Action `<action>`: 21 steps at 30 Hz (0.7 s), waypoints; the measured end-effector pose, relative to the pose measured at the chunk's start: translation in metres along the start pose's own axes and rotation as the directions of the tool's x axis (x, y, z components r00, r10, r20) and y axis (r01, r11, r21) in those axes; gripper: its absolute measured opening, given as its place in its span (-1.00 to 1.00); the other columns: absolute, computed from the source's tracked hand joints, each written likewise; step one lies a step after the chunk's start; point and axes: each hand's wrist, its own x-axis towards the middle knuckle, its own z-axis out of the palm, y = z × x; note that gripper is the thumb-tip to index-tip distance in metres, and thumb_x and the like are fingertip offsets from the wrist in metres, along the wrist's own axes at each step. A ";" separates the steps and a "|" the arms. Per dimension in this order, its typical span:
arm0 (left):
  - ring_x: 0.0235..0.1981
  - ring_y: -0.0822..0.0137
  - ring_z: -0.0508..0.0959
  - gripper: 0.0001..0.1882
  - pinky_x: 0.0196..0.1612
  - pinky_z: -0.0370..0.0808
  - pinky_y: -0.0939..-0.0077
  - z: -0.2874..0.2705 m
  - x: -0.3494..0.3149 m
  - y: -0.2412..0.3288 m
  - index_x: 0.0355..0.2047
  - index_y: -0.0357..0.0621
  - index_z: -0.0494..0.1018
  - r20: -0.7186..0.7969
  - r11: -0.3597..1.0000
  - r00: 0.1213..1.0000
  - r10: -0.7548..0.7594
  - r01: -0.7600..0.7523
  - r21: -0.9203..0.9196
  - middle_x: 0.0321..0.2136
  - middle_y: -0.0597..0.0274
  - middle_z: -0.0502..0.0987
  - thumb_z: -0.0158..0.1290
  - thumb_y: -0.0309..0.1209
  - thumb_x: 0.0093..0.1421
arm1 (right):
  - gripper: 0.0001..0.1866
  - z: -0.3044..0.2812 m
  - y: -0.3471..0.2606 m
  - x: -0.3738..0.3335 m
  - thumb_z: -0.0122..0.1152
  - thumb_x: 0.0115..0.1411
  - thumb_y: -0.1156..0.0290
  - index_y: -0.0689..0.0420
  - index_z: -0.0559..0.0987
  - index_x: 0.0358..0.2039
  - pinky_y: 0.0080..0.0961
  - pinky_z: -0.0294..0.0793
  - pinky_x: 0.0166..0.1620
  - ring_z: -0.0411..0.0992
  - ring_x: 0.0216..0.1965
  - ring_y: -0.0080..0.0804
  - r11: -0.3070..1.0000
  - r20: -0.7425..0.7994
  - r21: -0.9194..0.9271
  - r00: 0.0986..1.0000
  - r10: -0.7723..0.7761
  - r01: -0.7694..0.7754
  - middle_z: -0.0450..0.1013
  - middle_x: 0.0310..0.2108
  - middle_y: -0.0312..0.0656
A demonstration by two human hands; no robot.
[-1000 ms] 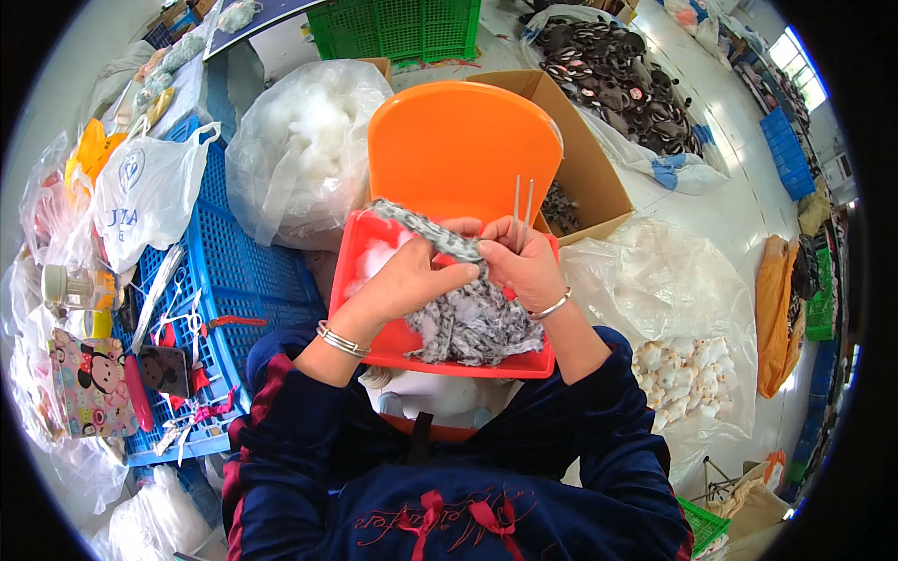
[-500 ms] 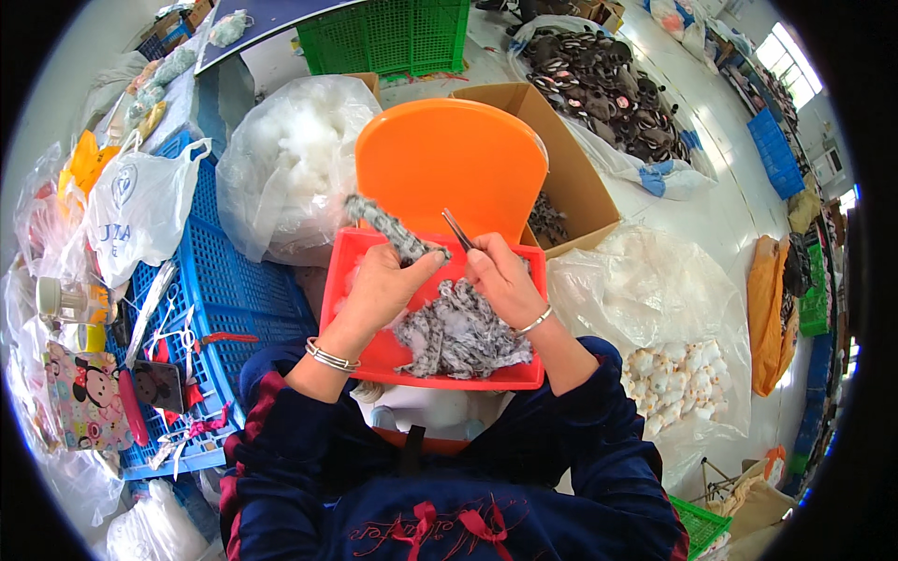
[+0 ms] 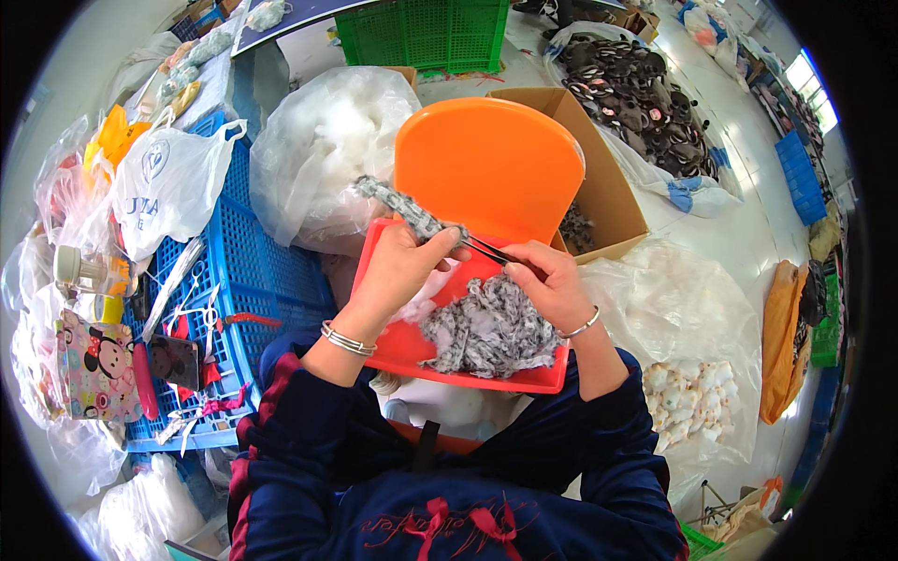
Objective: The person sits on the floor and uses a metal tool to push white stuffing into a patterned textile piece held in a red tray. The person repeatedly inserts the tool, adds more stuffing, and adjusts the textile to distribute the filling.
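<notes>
Above the red tray, my left hand pinches a narrow grey-and-white fuzzy fabric piece whose far end sticks out up and to the left. My right hand grips dark metal tweezers; their tips meet the near end of the fabric piece at my left fingertips. Whether the tips are inside the fabric, I cannot tell. A heap of similar fuzzy pieces lies in the tray's right part. Some white stuffing shows beside my left hand.
An orange chair back stands just beyond the tray. Left of it is a clear bag of white stuffing, with a blue crate nearer. A cardboard box and a bag of small white pieces sit to the right.
The tweezers have swung from pointing up and away to lying toward the fabric piece, their tips now at its end. My view has shifted, moving the scene rightward in the picture.
</notes>
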 end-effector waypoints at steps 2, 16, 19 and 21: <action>-0.40 0.44 0.65 -0.78 -0.39 0.51 0.58 0.000 -0.001 0.002 -0.24 -0.31 0.54 0.010 1.000 1.000 -0.004 0.004 -0.001 -0.43 0.20 0.64 0.06 -0.38 0.26 | -0.82 0.004 0.003 -0.002 0.21 0.22 0.51 0.29 0.55 -0.17 -0.66 0.40 -0.29 0.41 -0.36 -0.65 0.995 -0.031 0.082 0.998 0.055 -0.053 0.49 -0.36 -0.30; -0.38 0.48 0.62 -0.77 -0.34 0.48 0.61 -0.008 -0.002 0.010 -0.22 -0.25 0.53 0.143 0.995 0.985 -0.096 0.091 0.043 -0.38 0.23 0.64 0.03 -0.32 0.30 | -0.89 -0.004 0.003 -0.002 0.21 0.22 0.50 0.27 0.54 -0.28 -0.65 0.40 -0.33 0.40 -0.42 -0.64 0.998 -0.007 0.007 0.998 0.057 -0.057 0.48 -0.45 -0.30; -0.37 0.49 0.61 -0.77 -0.34 0.48 0.61 -0.010 -0.002 0.009 -0.22 -0.25 0.54 0.159 0.995 0.983 -0.092 0.085 0.055 -0.38 0.23 0.64 0.02 -0.32 0.30 | -0.90 -0.005 0.000 -0.002 0.21 0.23 0.50 0.26 0.54 -0.29 -0.65 0.39 -0.34 0.40 -0.42 -0.63 0.999 0.007 -0.009 0.999 0.053 -0.053 0.47 -0.46 -0.30; -0.38 0.50 0.60 -0.77 -0.33 0.49 0.61 -0.012 -0.002 0.008 -0.23 -0.25 0.54 0.166 0.993 0.980 -0.109 0.100 0.060 -0.38 0.23 0.64 0.01 -0.33 0.30 | -0.90 -0.005 -0.001 -0.003 0.21 0.22 0.50 0.25 0.54 -0.29 -0.64 0.39 -0.35 0.40 -0.44 -0.61 0.999 0.016 0.000 0.999 0.051 -0.051 0.47 -0.47 -0.29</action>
